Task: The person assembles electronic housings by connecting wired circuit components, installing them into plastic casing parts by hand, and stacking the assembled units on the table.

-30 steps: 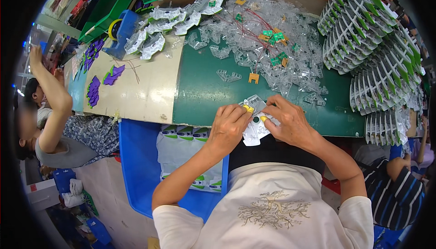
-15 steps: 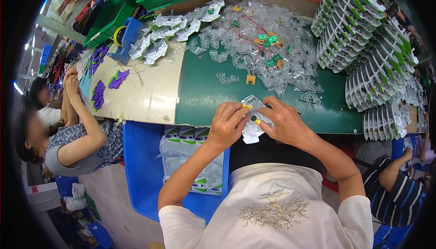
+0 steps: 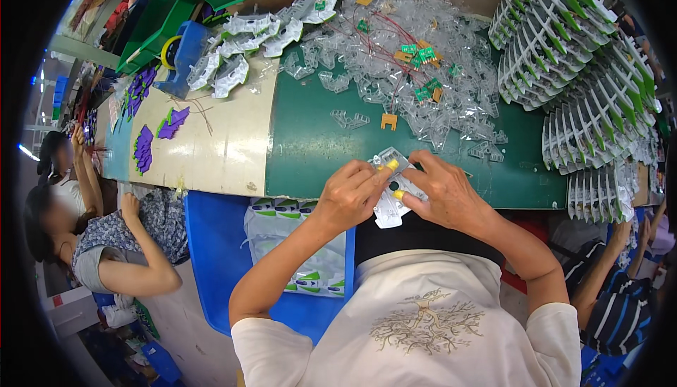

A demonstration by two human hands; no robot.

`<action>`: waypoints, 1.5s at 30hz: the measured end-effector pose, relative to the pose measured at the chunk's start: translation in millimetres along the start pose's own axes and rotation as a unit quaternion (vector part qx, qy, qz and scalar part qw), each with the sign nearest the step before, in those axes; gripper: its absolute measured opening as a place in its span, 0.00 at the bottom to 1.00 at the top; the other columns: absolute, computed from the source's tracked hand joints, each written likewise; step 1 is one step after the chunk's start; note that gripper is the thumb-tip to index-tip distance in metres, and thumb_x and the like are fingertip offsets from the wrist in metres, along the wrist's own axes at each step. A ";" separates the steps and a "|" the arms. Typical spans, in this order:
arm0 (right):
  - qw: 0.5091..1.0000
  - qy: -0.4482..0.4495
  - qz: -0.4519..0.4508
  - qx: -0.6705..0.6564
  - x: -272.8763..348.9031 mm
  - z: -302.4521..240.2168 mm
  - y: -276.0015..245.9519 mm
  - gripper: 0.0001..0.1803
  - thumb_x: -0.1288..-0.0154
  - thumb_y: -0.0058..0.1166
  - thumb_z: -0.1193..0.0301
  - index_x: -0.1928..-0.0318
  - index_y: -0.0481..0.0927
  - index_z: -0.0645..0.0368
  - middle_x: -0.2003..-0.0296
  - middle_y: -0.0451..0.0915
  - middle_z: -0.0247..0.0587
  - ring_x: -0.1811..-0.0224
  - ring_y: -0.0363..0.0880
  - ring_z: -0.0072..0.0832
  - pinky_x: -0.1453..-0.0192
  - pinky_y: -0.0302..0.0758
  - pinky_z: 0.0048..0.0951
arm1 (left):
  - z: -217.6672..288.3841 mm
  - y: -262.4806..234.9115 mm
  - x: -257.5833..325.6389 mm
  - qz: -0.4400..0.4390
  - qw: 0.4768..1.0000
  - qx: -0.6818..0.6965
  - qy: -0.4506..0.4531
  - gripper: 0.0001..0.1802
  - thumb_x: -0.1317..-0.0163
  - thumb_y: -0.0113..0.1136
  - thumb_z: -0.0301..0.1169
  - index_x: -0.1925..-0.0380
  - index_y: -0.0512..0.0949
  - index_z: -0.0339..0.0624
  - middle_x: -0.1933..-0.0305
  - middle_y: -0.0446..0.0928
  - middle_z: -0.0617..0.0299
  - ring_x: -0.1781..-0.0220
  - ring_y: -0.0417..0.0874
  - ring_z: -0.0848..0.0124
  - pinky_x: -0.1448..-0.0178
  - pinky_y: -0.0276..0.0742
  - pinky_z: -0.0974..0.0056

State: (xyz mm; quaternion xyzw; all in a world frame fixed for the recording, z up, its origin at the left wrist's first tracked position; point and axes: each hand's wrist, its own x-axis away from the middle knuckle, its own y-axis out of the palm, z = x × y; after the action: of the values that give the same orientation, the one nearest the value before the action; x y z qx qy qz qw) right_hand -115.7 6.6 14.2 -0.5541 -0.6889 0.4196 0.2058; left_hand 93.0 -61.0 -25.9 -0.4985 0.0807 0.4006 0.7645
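Between my two hands, at the near edge of the green mat (image 3: 310, 154), is a white plastic shell (image 3: 389, 212) with a clear plastic piece (image 3: 389, 155) at its far end. My left hand (image 3: 349, 193) is closed, its yellow-covered fingertip pressing on the clear piece. From the other side my right hand (image 3: 448, 191) grips the shell, its thumb, also yellow-capped, lying on the white face beside a dark round hole. The fingers hide part of the shell. Just beyond it lies an orange notched piece (image 3: 388, 121).
A heap of clear plastic parts (image 3: 416, 55), with green circuit boards (image 3: 425, 55) and red wires, covers the far mat. Stacked white-green shells (image 3: 564, 48) rise at right. A blue tape dispenser (image 3: 185, 59) and purple pieces (image 3: 143, 148) sit left. A blue bin (image 3: 211, 260) stands below the table edge.
My left fingers have shifted slightly over the clear piece; both hands keep hold of the shell. At left, a co-worker's raised forearm has come down. The whole view has shifted slightly.
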 end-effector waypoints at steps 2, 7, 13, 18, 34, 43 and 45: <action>1.000 0.001 -0.017 -0.005 1.5 0.7 0.6 0.17 0.47 0.65 0.69 0.60 0.80 0.68 0.57 0.72 0.50 0.61 0.80 0.44 0.58 0.79 0.43 | -0.3 2.6 -1.6 0.009 0.999 0.025 0.022 0.26 0.52 0.70 0.18 0.49 0.79 0.36 0.65 0.80 0.54 0.63 0.81 0.58 0.59 0.78 0.58; 1.000 -0.010 0.005 0.003 2.6 0.8 -0.2 0.17 0.47 0.66 0.69 0.61 0.80 0.69 0.55 0.72 0.50 0.60 0.80 0.44 0.58 0.80 0.42 | -3.4 4.0 -3.0 -0.012 0.995 0.096 -0.021 0.34 0.50 0.68 0.17 0.40 0.70 0.37 0.56 0.82 0.55 0.60 0.80 0.57 0.56 0.75 0.56; 0.997 0.014 0.043 -0.061 3.9 -2.1 -7.4 0.12 0.45 0.63 0.74 0.60 0.81 0.67 0.54 0.75 0.50 0.59 0.81 0.43 0.58 0.80 0.41 | -1.7 -0.3 -6.4 -0.083 0.993 0.087 -0.024 0.35 0.48 0.65 0.15 0.37 0.68 0.38 0.53 0.83 0.59 0.58 0.78 0.57 0.49 0.72 0.55; 0.945 0.065 -0.030 -0.318 4.6 -10.6 -28.9 0.15 0.44 0.50 0.88 0.57 0.82 0.66 0.61 0.81 0.51 0.61 0.83 0.45 0.59 0.80 0.35 | -3.4 0.0 -2.3 -0.081 0.993 0.076 -0.029 0.38 0.48 0.64 0.15 0.34 0.67 0.39 0.54 0.84 0.60 0.57 0.78 0.57 0.48 0.72 0.55; 0.987 0.053 0.148 -0.043 32.6 -14.2 -1.6 0.13 0.52 0.62 0.81 0.61 0.82 0.61 0.72 0.78 0.40 0.73 0.80 0.33 0.73 0.75 0.32 | -11.4 3.3 5.2 -0.031 0.991 0.127 -0.020 0.40 0.48 0.65 0.16 0.32 0.64 0.37 0.52 0.84 0.58 0.60 0.77 0.59 0.49 0.74 0.57; 0.951 0.173 0.186 -0.178 67.9 1.7 12.2 0.11 0.40 0.53 0.85 0.56 0.73 0.64 0.76 0.78 0.41 0.77 0.79 0.28 0.73 0.74 0.28 | 8.6 10.0 -5.5 0.042 0.990 0.120 -0.061 0.32 0.50 0.68 0.18 0.42 0.71 0.32 0.48 0.78 0.45 0.52 0.78 0.49 0.47 0.74 0.53; 0.939 0.188 0.226 -0.179 92.4 9.0 4.8 0.11 0.39 0.53 0.84 0.56 0.73 0.64 0.76 0.77 0.39 0.77 0.77 0.23 0.73 0.73 0.25 | 16.1 4.7 -7.8 0.044 0.992 0.099 -0.067 0.32 0.50 0.69 0.19 0.42 0.71 0.32 0.52 0.79 0.46 0.54 0.78 0.51 0.48 0.74 0.55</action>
State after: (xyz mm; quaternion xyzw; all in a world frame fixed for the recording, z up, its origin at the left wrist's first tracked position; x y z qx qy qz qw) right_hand -147.4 90.1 -11.5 -0.7915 -0.5582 0.2131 0.1290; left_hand 80.0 -51.0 -17.2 -0.3888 0.0906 0.4566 0.7950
